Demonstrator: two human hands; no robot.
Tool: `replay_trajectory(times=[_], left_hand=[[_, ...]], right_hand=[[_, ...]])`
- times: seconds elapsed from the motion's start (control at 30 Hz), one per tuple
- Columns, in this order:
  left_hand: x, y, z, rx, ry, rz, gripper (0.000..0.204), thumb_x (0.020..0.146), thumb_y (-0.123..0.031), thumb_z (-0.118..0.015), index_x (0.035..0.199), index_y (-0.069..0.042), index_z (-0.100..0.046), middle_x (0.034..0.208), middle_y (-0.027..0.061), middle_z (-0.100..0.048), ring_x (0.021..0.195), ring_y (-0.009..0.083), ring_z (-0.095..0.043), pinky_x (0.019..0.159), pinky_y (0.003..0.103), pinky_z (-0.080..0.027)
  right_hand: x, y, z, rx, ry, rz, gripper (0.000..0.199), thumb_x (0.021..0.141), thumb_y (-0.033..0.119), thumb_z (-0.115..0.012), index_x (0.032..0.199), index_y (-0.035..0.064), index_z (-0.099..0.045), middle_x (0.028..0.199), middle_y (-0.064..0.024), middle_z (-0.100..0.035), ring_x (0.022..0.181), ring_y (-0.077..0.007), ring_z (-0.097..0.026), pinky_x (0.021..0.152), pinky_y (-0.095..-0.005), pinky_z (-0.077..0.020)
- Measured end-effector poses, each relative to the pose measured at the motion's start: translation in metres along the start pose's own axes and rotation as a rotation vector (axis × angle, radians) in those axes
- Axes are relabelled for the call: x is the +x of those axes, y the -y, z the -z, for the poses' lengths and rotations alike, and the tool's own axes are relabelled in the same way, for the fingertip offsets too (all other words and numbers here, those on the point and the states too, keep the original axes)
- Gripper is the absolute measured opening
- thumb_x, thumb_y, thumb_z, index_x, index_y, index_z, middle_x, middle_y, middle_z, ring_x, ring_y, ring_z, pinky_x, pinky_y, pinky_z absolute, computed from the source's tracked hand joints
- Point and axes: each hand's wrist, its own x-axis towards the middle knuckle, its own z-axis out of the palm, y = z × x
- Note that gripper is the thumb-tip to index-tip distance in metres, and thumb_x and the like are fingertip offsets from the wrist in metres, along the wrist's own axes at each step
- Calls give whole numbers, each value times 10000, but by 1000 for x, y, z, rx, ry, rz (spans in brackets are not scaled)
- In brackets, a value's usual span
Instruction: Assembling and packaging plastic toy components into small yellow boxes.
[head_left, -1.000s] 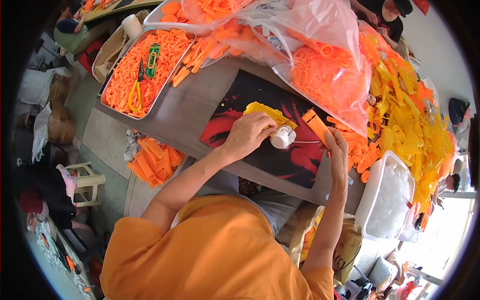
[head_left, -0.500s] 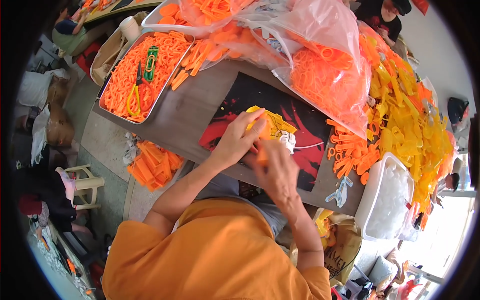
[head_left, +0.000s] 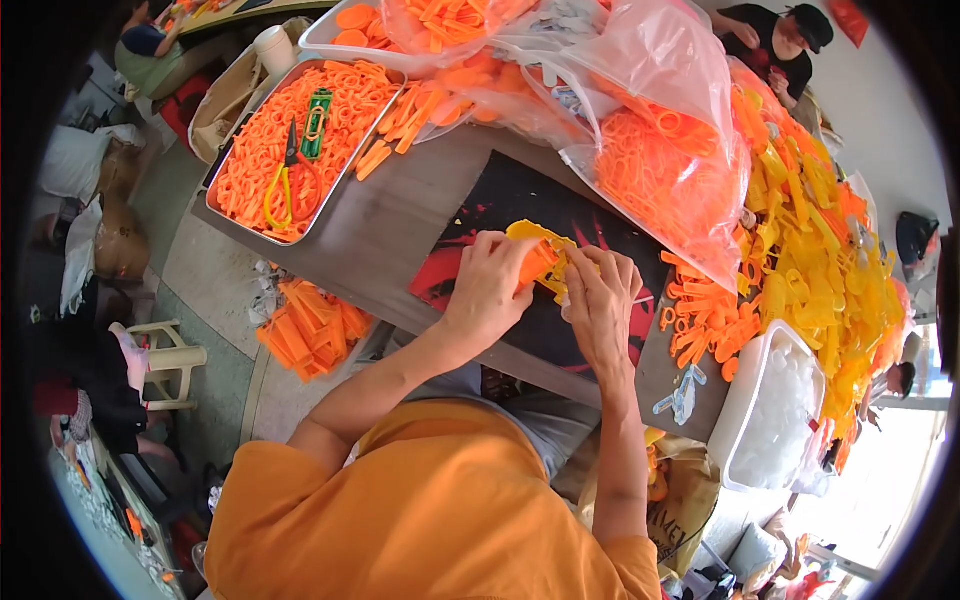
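My left hand [head_left: 488, 290] is closed around an orange plastic piece [head_left: 540, 262], thumb below and fingers over its top. Against that piece lies a yellow plastic part [head_left: 548, 284], one end of it showing above my fingers. My right hand [head_left: 602, 300] is curled over the yellow part's right end, fingertips pressed together. What those fingers pinch is hidden, though a bit of white shows by the thumb. Both hands are over a black mat with red patches [head_left: 510, 190].
Left on the grey table [head_left: 340, 235] stands a metal tray [head_left: 300, 238] of orange pieces, with yellow-and-red-handled snips [head_left: 278, 195] on top. Plastic bags [head_left: 670, 150] of orange parts crowd the back. Loose orange parts [head_left: 705, 310] and a white tub [head_left: 770, 400] are at right.
My right hand has moved right and up from the orange piece to the yellow part's right end. It now covers the white part and cord seen before. My left hand has closed around the orange piece.
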Motion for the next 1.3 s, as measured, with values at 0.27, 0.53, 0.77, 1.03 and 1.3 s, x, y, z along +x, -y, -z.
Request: replay_trajectory(times=[0.27, 0.53, 0.77, 1.03, 1.3], left_hand=[[-8, 4, -4, 159, -132, -84, 540, 750, -67, -767, 1269, -71, -617, 1071, 82, -603, 1123, 302, -480, 965, 424, -406], [-9, 10, -8, 61, -103, -63, 564, 749, -27, -760, 1290, -46, -603, 1027, 109, -555, 1098, 326, -467, 964, 419, -436], [-9, 10, -8, 47, -110, -87, 580, 735, -12, -760, 1292, -41, -602, 1033, 119, -558, 1120, 332, -465, 965, 423, -440], [-5, 22, 3, -412, -9, 87, 494, 765, -19, -717, 1244, -37, -597, 1109, 117, -560, 1151, 312, -496, 995, 374, -430], [-6, 18, -9, -149, -80, -61, 259, 762, -19, -755, 1011, -67, -702, 1143, 77, -647, 1170, 304, -512, 994, 391, -445]], right_hand=[[3, 1, -5, -60, -26, 37, 229, 909, 152, -619, 1097, 55, -705, 1141, -85, -578, 1088, -271, -487, 1000, -412, -322], [9, -3, -10, 177, 81, -143, 228, 912, 184, -617, 1075, 50, -702, 1167, -113, -545, 1141, -292, -456, 1036, -426, -288], [20, -6, -10, 198, 187, -114, 262, 955, 226, -561, 1107, 64, -701, 1245, -129, -513, 1192, -295, -426, 1063, -437, -261], [-8, -24, -9, 262, 220, -236, 504, 1058, 422, -316, 1257, 116, -664, 1451, -153, -393, 1399, -331, -263, 1182, -488, -56], [-7, -23, -13, 236, 220, -232, 504, 1055, 417, -332, 1206, 84, -679, 1484, -130, -388, 1414, -342, -253, 1192, -523, -38]])
